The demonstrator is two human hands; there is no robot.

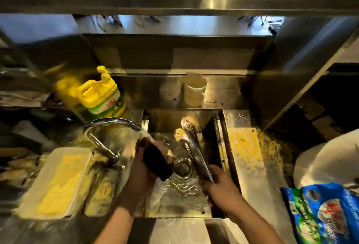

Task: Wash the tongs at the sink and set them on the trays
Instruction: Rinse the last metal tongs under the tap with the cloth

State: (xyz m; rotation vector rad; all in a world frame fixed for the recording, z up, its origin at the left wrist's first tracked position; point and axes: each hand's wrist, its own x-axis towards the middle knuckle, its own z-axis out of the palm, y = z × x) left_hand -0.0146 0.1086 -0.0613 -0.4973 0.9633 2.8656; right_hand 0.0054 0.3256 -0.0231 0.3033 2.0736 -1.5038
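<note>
Slanting up out of the sink, the metal tongs are clenched at their handle end by the right hand, the scalloped tips pointing away from the person toward the basin's far wall. Just left of that hand, the left hand grasps a dark scouring sponge beneath running water from the curved faucet. A glass jar lies in the basin between the two hands. Beyond the left hand stands a yellow detergent jug; outside the right hand lies a blue packet.
</note>
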